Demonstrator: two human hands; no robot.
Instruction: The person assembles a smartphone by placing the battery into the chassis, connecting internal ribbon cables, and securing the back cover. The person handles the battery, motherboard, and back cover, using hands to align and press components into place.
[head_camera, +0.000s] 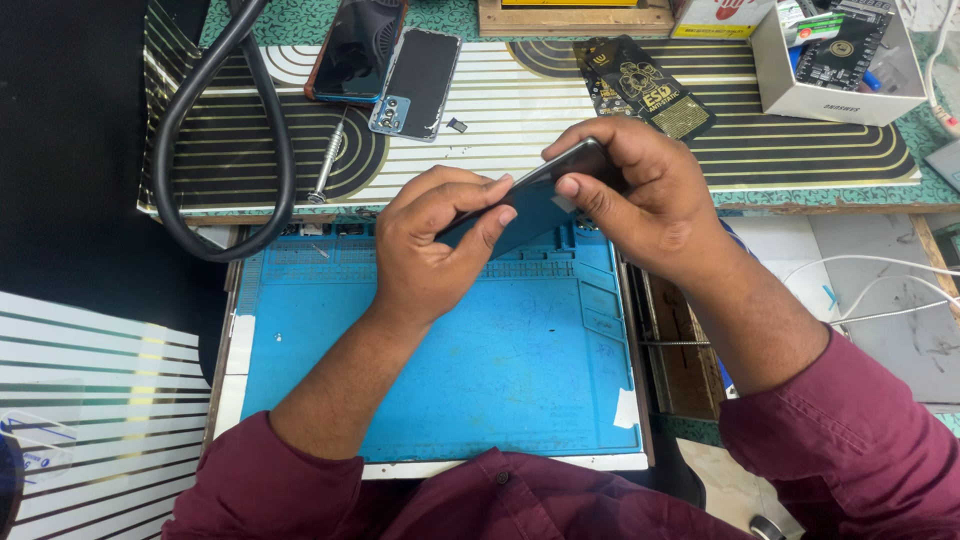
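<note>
Both my hands grip one dark phone (540, 190) above the blue mat (450, 360) on the worktop. Its long axis tilts, rising from my left hand (440, 240) at the lower end to my right hand (640, 195) at the upper end.

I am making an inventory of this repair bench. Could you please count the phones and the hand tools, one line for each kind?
Phones: 3, namely the dark phone held in both hands, the black phone and the blue-backed phone.
Screwdrivers: 1, the metal screwdriver.
Total: 4
</note>
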